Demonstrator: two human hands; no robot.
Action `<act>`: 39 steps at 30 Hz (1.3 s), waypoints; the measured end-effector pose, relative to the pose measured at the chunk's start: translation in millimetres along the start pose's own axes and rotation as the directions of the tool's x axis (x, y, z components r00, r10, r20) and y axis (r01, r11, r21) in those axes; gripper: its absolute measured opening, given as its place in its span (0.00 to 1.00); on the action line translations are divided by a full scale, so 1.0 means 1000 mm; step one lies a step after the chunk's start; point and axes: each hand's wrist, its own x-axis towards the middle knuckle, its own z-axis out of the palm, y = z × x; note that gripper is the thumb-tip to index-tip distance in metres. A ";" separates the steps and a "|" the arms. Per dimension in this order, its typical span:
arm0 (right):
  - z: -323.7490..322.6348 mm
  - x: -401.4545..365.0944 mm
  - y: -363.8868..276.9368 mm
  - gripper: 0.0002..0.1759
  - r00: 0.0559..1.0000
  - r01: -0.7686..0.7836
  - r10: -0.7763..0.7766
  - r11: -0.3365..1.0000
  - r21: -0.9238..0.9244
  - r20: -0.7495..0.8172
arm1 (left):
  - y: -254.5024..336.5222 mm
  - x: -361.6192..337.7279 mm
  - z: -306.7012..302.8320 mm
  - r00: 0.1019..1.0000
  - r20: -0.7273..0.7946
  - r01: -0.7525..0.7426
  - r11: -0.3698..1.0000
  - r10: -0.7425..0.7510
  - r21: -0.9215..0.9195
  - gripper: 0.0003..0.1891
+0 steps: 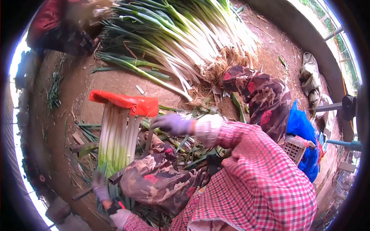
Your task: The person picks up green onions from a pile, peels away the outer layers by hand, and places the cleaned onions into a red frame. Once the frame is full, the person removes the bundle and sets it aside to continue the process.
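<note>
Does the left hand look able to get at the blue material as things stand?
Probably not: the left leg and right arm lie between the left hand and the blue material.

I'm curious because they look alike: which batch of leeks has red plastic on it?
The small, narrow bundle, whose white ends go under the orange-red plastic. The much larger pile has no plastic, and its roots show.

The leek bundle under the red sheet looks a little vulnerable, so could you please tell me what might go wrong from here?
The red sheet lies over the white ends of the leek bundle and might slip if knocked. The left hand is close to the metal frame, so its glove could catch there.
</note>
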 end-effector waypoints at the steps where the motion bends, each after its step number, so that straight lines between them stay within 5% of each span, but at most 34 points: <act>1: -0.013 -0.027 0.032 0.23 0.988 -0.155 0.155 0.988 0.023 -0.019 | 0.083 -0.014 -0.026 0.973 -0.230 -0.074 0.946 -0.001 -0.317 0.20; 2: -0.028 -0.050 0.060 0.19 0.917 -0.396 0.393 0.917 -0.041 -0.062 | 0.168 -0.024 -0.026 0.945 -0.299 -0.242 0.899 0.133 -0.364 0.21; 3: -0.050 -0.060 0.077 0.18 0.739 -0.656 0.672 0.707 -0.265 -0.036 | 0.245 -0.038 -0.016 0.891 -0.374 -0.404 0.825 0.257 -0.396 0.22; 4: -0.067 -0.064 0.091 0.21 0.647 -0.729 0.754 0.571 -0.378 -0.109 | 0.302 -0.048 -0.004 0.871 -0.368 -0.463 0.795 0.325 -0.393 0.22; 7: -0.099 -0.061 0.127 0.21 0.689 -0.724 0.632 0.621 -0.299 -0.355 | 0.417 -0.049 0.069 0.809 -0.139 -0.530 0.606 0.572 -0.593 0.24; 9: -0.115 -0.044 0.147 0.21 0.685 -0.723 0.605 0.631 -0.280 -0.406 | 0.442 -0.033 0.114 0.763 0.068 -0.427 0.580 0.643 -0.694 0.24; 10: -0.122 -0.035 0.155 0.22 0.684 -0.724 0.603 0.625 -0.291 -0.410 | 0.447 -0.029 0.138 0.843 0.146 -0.245 0.612 0.517 -0.752 0.24; 14: -0.132 -0.001 0.199 0.23 0.640 -0.768 0.658 0.551 -0.327 -0.397 | 0.426 0.019 0.197 0.809 0.462 0.143 0.641 0.363 -0.754 0.22; 18: -0.097 0.025 0.258 0.19 0.493 -0.841 0.733 0.266 -0.470 -0.468 | 0.424 0.036 0.211 0.853 0.470 0.212 0.674 0.225 -0.708 0.19; 20: -0.093 0.039 0.253 0.26 0.331 -0.892 0.829 0.119 -0.436 -0.450 | 0.429 0.040 0.210 0.833 0.501 0.193 0.724 0.236 -0.663 0.19; 25: -0.090 0.033 0.233 0.26 0.353 -0.880 0.918 0.260 -0.398 -0.182 | 0.424 0.047 0.219 0.793 0.534 0.147 0.760 0.292 -0.634 0.20; 28: -0.098 0.027 0.194 0.18 0.542 -0.782 0.835 0.458 -0.423 -0.098 | 0.430 0.044 0.219 0.773 0.563 0.117 0.805 0.294 -0.581 0.19; 30: -0.113 0.027 0.176 0.14 0.691 -0.695 0.672 0.517 -0.501 -0.266 | 0.425 0.040 0.222 0.757 0.572 0.068 0.832 0.317 -0.550 0.19; 32: -0.151 0.038 0.162 0.13 0.619 -0.725 0.740 0.409 -0.553 -0.264 | 0.424 0.039 0.225 0.737 0.588 0.037 0.848 0.334 -0.529 0.19; 34: -0.167 0.037 0.188 0.12 0.617 -0.769 0.652 0.382 -0.513 -0.440 | 0.424 0.038 0.228 0.721 0.605 0.034 0.854 0.339 -0.519 0.19; 35: -0.164 0.027 0.223 0.16 0.703 -0.702 0.442 0.553 -0.448 -0.557 | 0.424 0.039 0.230 0.712 0.612 0.027 0.857 0.346 -0.515 0.19; 39: -0.146 0.021 0.246 0.28 0.662 -0.741 0.547 0.376 -0.556 -0.512 | 0.427 0.043 0.236 0.679 0.639 -0.030 0.884 0.361 -0.467 0.19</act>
